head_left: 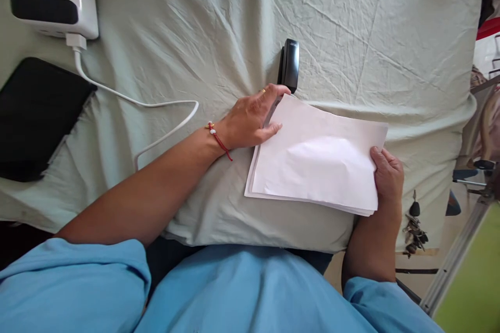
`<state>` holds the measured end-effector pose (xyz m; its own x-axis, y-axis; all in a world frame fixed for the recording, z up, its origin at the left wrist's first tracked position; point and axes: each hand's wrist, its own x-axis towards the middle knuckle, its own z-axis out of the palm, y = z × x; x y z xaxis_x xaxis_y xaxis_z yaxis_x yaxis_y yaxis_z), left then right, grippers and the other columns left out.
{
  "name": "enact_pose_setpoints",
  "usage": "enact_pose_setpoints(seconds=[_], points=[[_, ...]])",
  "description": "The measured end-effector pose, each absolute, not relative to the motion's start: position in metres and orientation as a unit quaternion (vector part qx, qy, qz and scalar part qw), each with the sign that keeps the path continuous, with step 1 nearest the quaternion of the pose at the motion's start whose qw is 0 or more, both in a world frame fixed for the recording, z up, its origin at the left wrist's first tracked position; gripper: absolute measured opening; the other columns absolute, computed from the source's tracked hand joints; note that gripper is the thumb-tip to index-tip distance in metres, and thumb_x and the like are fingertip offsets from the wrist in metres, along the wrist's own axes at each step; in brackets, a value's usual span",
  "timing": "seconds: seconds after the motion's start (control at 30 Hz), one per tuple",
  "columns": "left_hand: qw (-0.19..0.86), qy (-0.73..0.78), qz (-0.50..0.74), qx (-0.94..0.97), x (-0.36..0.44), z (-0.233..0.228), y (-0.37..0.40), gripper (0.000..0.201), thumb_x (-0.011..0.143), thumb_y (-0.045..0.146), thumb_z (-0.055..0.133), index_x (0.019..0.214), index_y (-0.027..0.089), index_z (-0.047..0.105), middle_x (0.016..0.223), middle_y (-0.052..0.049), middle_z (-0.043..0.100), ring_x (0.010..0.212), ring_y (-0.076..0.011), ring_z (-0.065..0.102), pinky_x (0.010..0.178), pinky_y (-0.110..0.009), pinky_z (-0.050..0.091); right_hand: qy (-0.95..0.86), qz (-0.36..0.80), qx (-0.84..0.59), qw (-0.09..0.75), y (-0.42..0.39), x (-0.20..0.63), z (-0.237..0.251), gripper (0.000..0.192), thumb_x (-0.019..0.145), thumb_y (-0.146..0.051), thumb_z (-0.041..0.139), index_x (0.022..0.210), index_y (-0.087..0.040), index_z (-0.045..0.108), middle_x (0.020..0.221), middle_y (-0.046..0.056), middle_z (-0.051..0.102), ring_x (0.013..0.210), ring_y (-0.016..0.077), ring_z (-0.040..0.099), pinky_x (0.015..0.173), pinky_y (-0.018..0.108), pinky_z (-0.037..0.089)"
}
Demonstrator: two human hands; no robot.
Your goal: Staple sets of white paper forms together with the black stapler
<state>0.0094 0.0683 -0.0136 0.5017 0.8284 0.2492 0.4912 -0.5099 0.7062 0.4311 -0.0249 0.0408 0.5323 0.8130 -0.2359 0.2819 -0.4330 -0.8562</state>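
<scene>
Two hands clamp one paper stack [316, 158]: left hand [252, 119] at 9 o'clock, right hand [386, 174] at 3; one stapler [289, 65] at 12.

Light blue short sleeves [78, 281], red cord bracelet [219, 139], gold ring [263, 91]
</scene>
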Motion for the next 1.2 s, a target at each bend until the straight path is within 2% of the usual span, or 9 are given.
enact_pose_setpoints(seconds=[0.2,0.37,0.53,0.6,0.7,0.8,0.93,1.03,1.2], points=[[0.380,0.419,0.356,0.743,0.009,-0.008,0.076,0.071,0.110,0.034,0.073,0.180,0.023,0.067,0.142,-0.007,0.091,0.109,-0.0243,0.082,0.111,-0.038,0.068,-0.375,0.353,-0.732,0.447,-0.030,0.427,0.035,0.064,0.073,-0.075,0.112,0.109,-0.025,0.095,0.109,0.008,0.094,0.088,0.0260,0.082,0.074,0.036,0.071],[0.454,0.413,0.364,0.700,0.009,0.006,0.075,0.047,0.105,0.032,0.069,0.144,0.016,0.090,0.111,-0.007,0.089,0.091,-0.0226,0.075,0.089,-0.036,0.062,-0.380,0.379,-0.706,0.462,-0.032,0.433,0.027,0.071,0.063,-0.073,0.118,0.112,-0.027,0.094,0.099,0.007,0.093,0.090,0.0294,0.086,0.079,0.041,0.076],[0.523,0.395,0.394,0.645,0.004,0.004,0.077,0.031,0.104,0.033,0.075,0.127,0.018,0.088,0.102,-0.005,0.079,0.087,-0.0211,0.072,0.079,-0.034,0.059,-0.372,0.390,-0.693,0.479,-0.034,0.436,0.020,0.063,0.058,-0.064,0.123,0.096,-0.025,0.091,0.092,0.007,0.090,0.093,0.0309,0.087,0.084,0.045,0.079],[0.533,0.392,0.420,0.621,0.003,-0.004,0.079,0.036,0.105,0.040,0.083,0.137,0.023,0.083,0.105,-0.004,0.078,0.090,-0.0217,0.075,0.079,-0.033,0.062,-0.363,0.363,-0.689,0.512,-0.034,0.434,0.018,0.058,0.056,-0.056,0.125,0.089,-0.024,0.089,0.089,0.005,0.090,0.090,0.0275,0.085,0.082,0.041,0.077],[0.545,0.374,0.461,0.591,0.002,-0.017,0.085,0.068,0.103,0.060,0.097,0.158,0.030,0.071,0.119,-0.006,0.082,0.107,-0.0278,0.086,0.088,-0.038,0.072,-0.360,0.306,-0.676,0.566,-0.034,0.426,0.018,0.053,0.056,-0.051,0.126,0.084,-0.025,0.089,0.086,0.003,0.088,0.085,0.0241,0.082,0.077,0.037,0.076],[0.574,0.349,0.483,0.561,0.004,-0.019,0.088,0.092,0.094,0.081,0.105,0.162,0.032,0.067,0.124,-0.006,0.085,0.120,-0.0342,0.091,0.095,-0.043,0.076,-0.374,0.255,-0.651,0.610,-0.031,0.414,0.023,0.046,0.064,-0.050,0.122,0.087,-0.027,0.090,0.087,0.001,0.088,0.093,0.0252,0.085,0.087,0.039,0.079],[0.632,0.322,0.479,0.517,0.010,-0.005,0.082,0.075,0.094,0.084,0.104,0.135,0.025,0.083,0.117,-0.006,0.091,0.120,-0.0357,0.093,0.097,-0.046,0.079,-0.388,0.196,-0.608,0.664,-0.027,0.396,0.038,0.040,0.072,-0.049,0.118,0.089,-0.028,0.088,0.096,0.003,0.091,0.118,0.0315,0.090,0.109,0.048,0.080],[0.658,0.300,0.473,0.504,0.015,0.002,0.077,0.059,0.099,0.078,0.102,0.107,0.021,0.088,0.105,-0.007,0.092,0.111,-0.0342,0.094,0.094,-0.047,0.079,-0.415,0.150,-0.584,0.681,-0.027,0.385,0.053,0.039,0.077,-0.053,0.115,0.095,-0.030,0.088,0.105,0.003,0.092,0.132,0.0375,0.089,0.114,0.057,0.080],[0.607,0.274,0.548,0.506,0.011,0.002,0.080,0.071,0.088,0.090,0.105,0.095,0.021,0.090,0.099,-0.006,0.089,0.135,-0.0400,0.087,0.107,-0.053,0.078,-0.445,0.091,-0.550,0.700,-0.030,0.388,0.065,0.047,0.079,-0.065,0.113,0.103,-0.036,0.085,0.115,0.004,0.090,0.140,0.0416,0.085,0.109,0.063,0.080]])
